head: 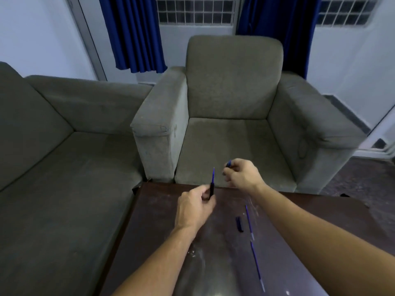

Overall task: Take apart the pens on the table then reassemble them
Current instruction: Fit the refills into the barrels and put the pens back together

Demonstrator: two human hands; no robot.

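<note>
My left hand grips a dark pen barrel upright over the far edge of the table, and a thin blue refill sticks up out of it. My right hand, a little to the right and apart from it, pinches a small blue pen piece. On the dark brown table lie a dark pen cap and two thin blue refills, one beside the cap and one nearer to me.
A grey armchair stands right behind the table's far edge. A grey sofa runs along the left side. Blue curtains hang at the barred windows behind. The tabletop is scuffed with white marks.
</note>
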